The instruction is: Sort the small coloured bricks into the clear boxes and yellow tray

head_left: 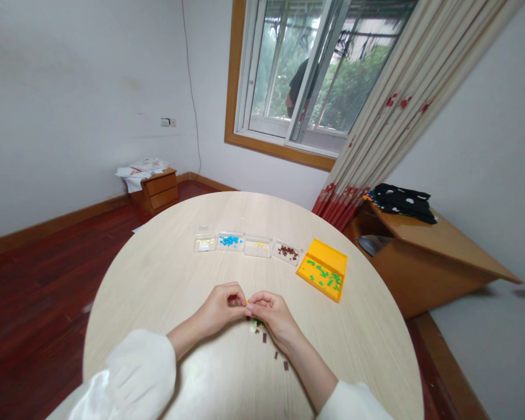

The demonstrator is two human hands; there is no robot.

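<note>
My left hand (224, 306) and my right hand (271, 315) meet over the middle of the round table, both closed in a pinch. Between their fingertips shows a small yellow piece (247, 302), apparently a toy building brick; part of it is covered by the fingers. Beneath my right hand lie green pieces (258, 321), partly hidden by it. Dark brown pieces (265, 338) are scattered beside my right wrist, with another brown piece (286, 366) closer to the table's front.
Beyond my hands stand clear trays of pale pieces (206, 241), blue pieces (230, 240), yellow pieces (261, 245) and brown pieces (288, 252). An open orange case (322, 252) holding green pieces lies at the right. The round table (157, 280) has a curved edge.
</note>
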